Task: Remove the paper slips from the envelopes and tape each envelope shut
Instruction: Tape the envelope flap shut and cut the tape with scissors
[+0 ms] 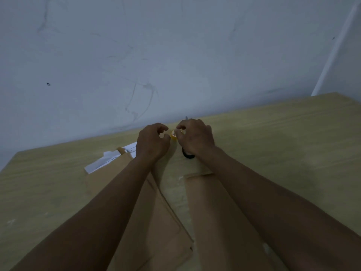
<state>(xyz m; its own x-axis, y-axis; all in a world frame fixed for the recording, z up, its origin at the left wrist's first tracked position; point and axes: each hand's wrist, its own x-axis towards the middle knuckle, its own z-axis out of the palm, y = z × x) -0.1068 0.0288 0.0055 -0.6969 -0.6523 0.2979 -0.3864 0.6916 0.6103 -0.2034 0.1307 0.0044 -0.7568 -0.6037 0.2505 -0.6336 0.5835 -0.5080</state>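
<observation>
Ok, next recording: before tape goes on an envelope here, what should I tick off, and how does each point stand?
1. Tape roll in hand: ok, the right hand pinches at it.
2. Left hand free to help: ok, curled beside the roll, holding nothing visible.
3. Tape end pulled out: cannot tell, too small and dim.
4. Slips out of envelopes: cannot tell; white paper slips lie at the top of the left envelope, possibly partly inside.
5. Right envelope flap closed: cannot tell, the forearm covers it.
6. Scissors within reach: ok, under the right wrist.
</observation>
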